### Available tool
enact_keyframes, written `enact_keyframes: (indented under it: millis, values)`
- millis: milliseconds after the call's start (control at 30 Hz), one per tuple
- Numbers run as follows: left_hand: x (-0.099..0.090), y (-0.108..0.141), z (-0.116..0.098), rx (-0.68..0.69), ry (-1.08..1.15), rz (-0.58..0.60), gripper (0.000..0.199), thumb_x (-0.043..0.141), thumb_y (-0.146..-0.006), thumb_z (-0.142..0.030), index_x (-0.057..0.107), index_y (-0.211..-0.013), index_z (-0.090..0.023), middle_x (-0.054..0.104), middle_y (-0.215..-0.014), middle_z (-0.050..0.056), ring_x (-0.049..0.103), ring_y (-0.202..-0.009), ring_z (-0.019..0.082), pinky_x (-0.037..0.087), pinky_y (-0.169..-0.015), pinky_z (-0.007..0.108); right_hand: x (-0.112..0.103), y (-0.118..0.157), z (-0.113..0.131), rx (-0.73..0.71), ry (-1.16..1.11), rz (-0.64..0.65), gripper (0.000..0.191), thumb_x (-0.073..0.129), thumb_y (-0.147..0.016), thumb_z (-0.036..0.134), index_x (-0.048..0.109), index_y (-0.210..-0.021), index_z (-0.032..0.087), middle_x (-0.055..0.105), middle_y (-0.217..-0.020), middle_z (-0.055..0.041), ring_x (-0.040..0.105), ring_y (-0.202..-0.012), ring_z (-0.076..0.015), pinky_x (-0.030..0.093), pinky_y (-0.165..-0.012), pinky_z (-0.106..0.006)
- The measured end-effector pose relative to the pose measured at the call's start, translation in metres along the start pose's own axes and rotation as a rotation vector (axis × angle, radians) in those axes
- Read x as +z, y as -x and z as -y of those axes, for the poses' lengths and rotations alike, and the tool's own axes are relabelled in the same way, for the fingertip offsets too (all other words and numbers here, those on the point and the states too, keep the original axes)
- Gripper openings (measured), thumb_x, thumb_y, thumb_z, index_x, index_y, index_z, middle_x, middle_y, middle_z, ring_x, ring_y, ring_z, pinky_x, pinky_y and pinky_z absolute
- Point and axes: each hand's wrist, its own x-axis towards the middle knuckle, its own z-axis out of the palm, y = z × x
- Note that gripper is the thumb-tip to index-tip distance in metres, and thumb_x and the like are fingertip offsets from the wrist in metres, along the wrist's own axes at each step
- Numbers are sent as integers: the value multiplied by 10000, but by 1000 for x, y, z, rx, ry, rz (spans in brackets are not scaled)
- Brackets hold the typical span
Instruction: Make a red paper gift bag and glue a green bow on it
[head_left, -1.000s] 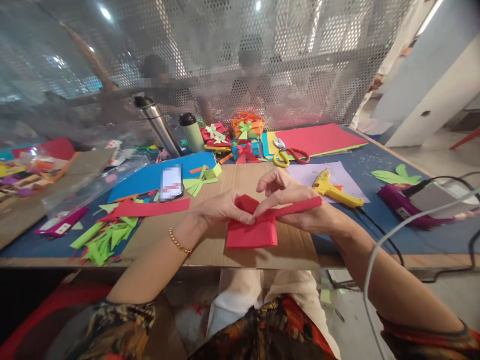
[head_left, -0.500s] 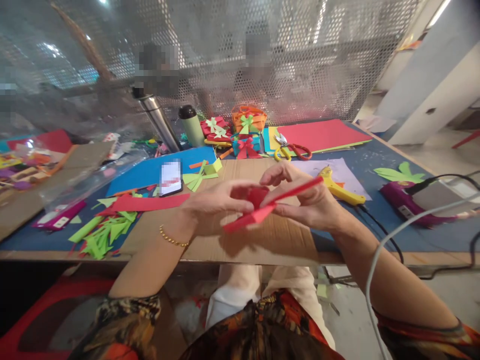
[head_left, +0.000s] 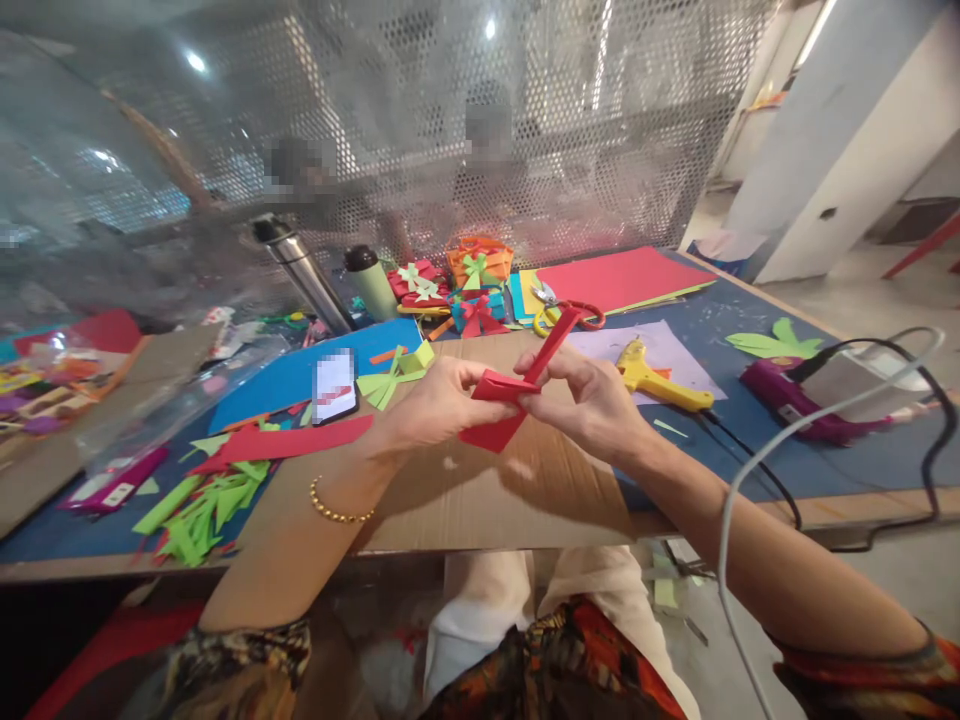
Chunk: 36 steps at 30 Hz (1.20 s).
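A folded red paper piece (head_left: pixel 495 425) with a narrow strip sticking up to the right is held between both hands above the cardboard sheet (head_left: pixel 450 510). My left hand (head_left: pixel 442 400) pinches its left side, thumb in front. At its right end, by the foot of the strip, my right hand (head_left: pixel 585 400) pinches it. Part of the paper is hidden behind the fingers. A long red paper strip (head_left: pixel 300 437) lies left of my left wrist, beside a pile of green paper scraps (head_left: pixel 206 510). Near it lies a phone (head_left: pixel 335 385).
To the right, a yellow glue gun (head_left: pixel 660 378) rests on lilac paper (head_left: pixel 675 345). Behind are scissors (head_left: pixel 570 315), red sheets (head_left: pixel 622 275), finished paper pieces (head_left: pixel 480 270), a steel flask (head_left: pixel 304 270) and a green bottle (head_left: pixel 371 285). A white cable (head_left: pixel 731 520) hangs across my right forearm.
The red paper has been turned: its strip now points more steeply upward and a flat face hangs below. Both hands have shifted a little left in view as the camera turned.
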Motion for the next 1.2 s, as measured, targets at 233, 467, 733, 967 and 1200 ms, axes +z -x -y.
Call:
enact_keyframes:
  millis: [233,467,733,967,1200]
  values:
    - [11,-1,8,308,-10,-237,373,874,-779,-547,788,-743,-186,692,-732,20,588,-680,144,470,-636,281,-4,1,4,-208,222,-153,43,702,-931,225,662,-947,233,693,-1010,-50,674,-983,-220,534,-890,-408]
    - [12,9,19,447,-253,-433,423,756,-917,-590,749,-710,-221,693,-706,19,570,-686,171,439,-695,360,-4,5,16,-499,470,-252,194,673,-927,96,686,-1047,247,653,-954,-53,613,-866,-209,507,-757,-391]
    - [11,12,22,569,-402,-424,402,727,-967,-536,726,-725,-216,726,-734,0,587,-702,157,439,-814,378,1,7,10,-549,555,-198,157,697,-944,96,674,-1021,232,657,-899,-39,576,-791,-190,455,-692,-365]
    - [12,12,24,605,-415,-449,364,729,-972,-512,728,-755,-220,723,-738,5,601,-705,164,449,-798,378,1,7,9,-536,511,-165,179,683,-949,93,666,-1049,241,688,-928,-47,596,-813,-196,450,-715,-372]
    - [9,6,35,631,-436,-481,304,711,-990,-461,755,-774,-251,739,-755,13,618,-772,202,468,-750,367,0,3,7,-522,553,-117,117,617,-1002,138,695,-994,224,716,-944,-62,590,-846,-203,452,-754,-380]
